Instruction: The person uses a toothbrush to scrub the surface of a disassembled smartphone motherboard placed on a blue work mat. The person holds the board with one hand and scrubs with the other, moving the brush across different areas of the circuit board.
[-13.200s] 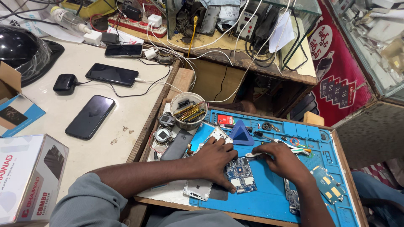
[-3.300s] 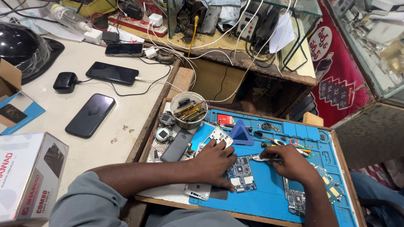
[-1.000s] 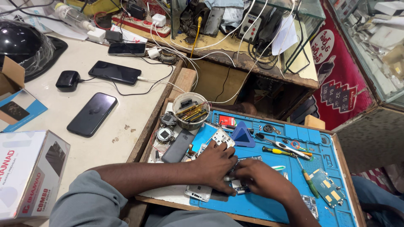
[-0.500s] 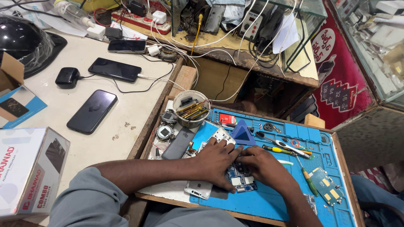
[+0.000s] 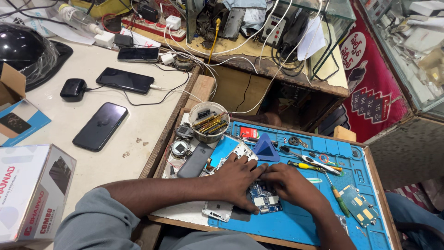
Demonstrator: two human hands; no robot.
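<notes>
Both hands are down flat over a small phone circuit board (image 5: 264, 203) that lies on the blue repair mat (image 5: 296, 222). The left hand (image 5: 238, 178) is spread wide and presses across the board's near-left side and the white phone frame (image 5: 217, 210) beside it. The right hand (image 5: 291, 185) curls in from the other side, fingertips meeting the left; I cannot tell whether it pinches anything, since the fingers hide what is under them.

The board looks thin, light and stiff, with tiny parts and metal shields on its face. I would judge it fragile: it should be held by its bare edges, not by the chips or connectors, and it would probably slide easily on the mat if not pinned.

Just beyond the hands stands a blue triangular pry tool (image 5: 265, 149), and a dark phone back (image 5: 196, 160) lies tilted to the left. To the right lie a yellow-handled screwdriver (image 5: 303, 165) and a green-handled one (image 5: 340, 201), with a second green board (image 5: 358, 210) near the mat's edge. A round tub of tools (image 5: 209, 122) sits at the top left corner of the tray. Farther left, on the table (image 5: 138, 125), lie three dark phones, one of them a black phone (image 5: 100, 126) lying face up, and a white carton (image 5: 32, 192).
</notes>
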